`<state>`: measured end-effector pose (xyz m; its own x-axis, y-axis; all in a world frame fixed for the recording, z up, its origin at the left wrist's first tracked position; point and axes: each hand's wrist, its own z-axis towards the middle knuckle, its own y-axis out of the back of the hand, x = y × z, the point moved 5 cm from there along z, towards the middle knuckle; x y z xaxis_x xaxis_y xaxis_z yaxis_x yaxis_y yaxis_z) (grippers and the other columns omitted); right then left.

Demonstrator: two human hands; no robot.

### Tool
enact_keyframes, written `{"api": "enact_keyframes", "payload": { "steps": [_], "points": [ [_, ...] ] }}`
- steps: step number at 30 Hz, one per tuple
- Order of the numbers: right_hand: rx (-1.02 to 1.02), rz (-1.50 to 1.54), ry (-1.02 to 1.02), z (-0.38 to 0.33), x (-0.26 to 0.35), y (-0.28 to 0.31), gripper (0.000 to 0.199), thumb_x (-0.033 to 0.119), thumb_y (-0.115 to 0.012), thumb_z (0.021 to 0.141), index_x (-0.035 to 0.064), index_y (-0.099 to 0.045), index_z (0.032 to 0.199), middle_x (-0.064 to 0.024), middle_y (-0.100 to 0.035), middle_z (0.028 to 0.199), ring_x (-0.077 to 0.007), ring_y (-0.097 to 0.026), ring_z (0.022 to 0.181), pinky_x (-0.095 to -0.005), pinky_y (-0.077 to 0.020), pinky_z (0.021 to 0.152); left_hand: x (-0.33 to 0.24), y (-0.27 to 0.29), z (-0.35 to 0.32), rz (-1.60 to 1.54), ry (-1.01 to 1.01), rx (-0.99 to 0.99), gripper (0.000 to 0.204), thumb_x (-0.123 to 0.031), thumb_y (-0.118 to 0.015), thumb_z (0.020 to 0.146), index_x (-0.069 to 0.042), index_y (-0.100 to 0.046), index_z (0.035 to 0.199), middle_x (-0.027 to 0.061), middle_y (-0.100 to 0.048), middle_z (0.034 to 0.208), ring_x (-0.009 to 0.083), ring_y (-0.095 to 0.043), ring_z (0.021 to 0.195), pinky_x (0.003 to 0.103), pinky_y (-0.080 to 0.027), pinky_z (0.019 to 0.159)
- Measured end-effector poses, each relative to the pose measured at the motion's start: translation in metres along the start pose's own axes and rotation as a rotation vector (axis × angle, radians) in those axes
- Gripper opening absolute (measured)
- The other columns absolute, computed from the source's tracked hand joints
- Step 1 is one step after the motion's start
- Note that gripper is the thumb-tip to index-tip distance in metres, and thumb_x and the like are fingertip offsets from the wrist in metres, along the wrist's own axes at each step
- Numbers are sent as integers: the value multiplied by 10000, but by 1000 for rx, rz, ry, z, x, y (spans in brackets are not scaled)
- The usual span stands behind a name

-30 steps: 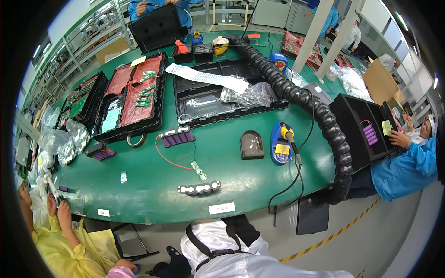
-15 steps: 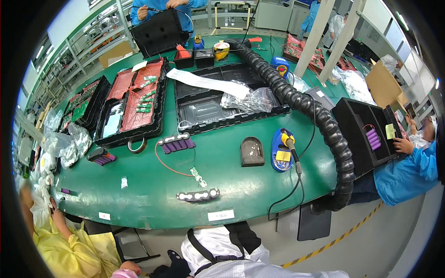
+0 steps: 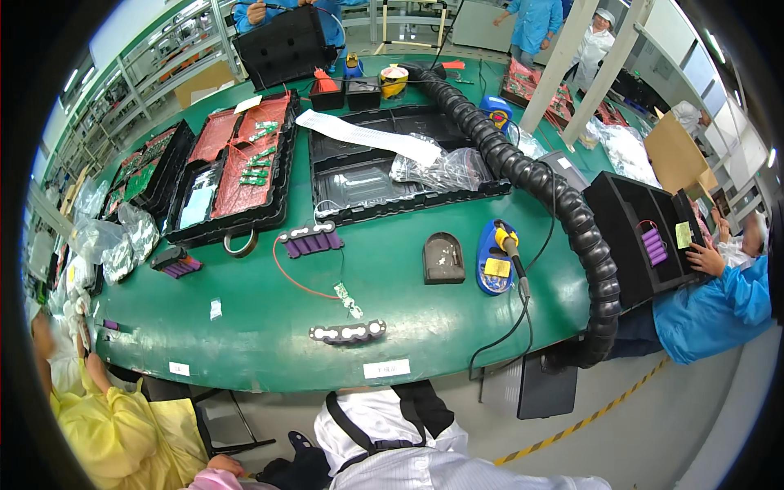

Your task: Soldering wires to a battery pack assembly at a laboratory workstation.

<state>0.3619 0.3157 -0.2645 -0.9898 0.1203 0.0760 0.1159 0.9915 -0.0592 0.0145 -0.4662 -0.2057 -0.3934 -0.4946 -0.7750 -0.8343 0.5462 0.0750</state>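
Neither of my hands is in view; my white-clothed lap [image 3: 367, 437] with black straps shows at the lower edge. On the green table [image 3: 269, 343] before me lies a purple battery pack in a black holder [image 3: 348, 331], white caps along its top. Farther off, another purple battery pack [image 3: 311, 240] has a red wire running to a small green circuit board [image 3: 342, 292]. A soldering iron [image 3: 512, 249] rests in a blue stand [image 3: 495, 278] with a yellow sponge. Left of it sits a small black tray [image 3: 443, 258]. A third battery pack [image 3: 175, 262] lies toward the left.
A thick black hose [image 3: 563, 214] arches across the right side. Black cases [image 3: 273, 214] hold red sheets, circuit boards and bagged parts. A black box [image 3: 633, 269] stands at right beside a blue-sleeved person [image 3: 723, 306]. A yellow-clothed person [image 3: 122, 441] sits at left; a pink-sleeved hand [image 3: 226, 465] shows below.
The whole view has shifted slightly, with the table edge higher in the picture. People in the far background have moved into fuller view. The things on the table have stayed in place.
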Motion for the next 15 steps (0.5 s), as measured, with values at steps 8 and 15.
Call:
{"api": "enact_keyframes", "payload": {
  "steps": [8, 15],
  "points": [
    [-11, 19, 0, -1, 2, 0, 470, 410, -660, 922, 81, -708, 1255, -140, -701, 1266, -286, -671, 1133, -416, -527, 977, 6, 8, -19, -41, -271, -137, 348, -292, -581, 1007, 51, -568, 1059, 253, -619, 1057, 437, -622, 925, 468, -516, 787],
    [-19, 19, -15, -2, 3, 3, 467, 407, -661, 924, 84, -708, 1258, -134, -705, 1262, -279, -676, 1127, -410, -532, 968, -38, 24, -11, 130, -168, -316, 263, -337, -598, 899, -122, -659, 1037, 46, -684, 1071, 317, -673, 1000, 439, -548, 787]
  ]
}}
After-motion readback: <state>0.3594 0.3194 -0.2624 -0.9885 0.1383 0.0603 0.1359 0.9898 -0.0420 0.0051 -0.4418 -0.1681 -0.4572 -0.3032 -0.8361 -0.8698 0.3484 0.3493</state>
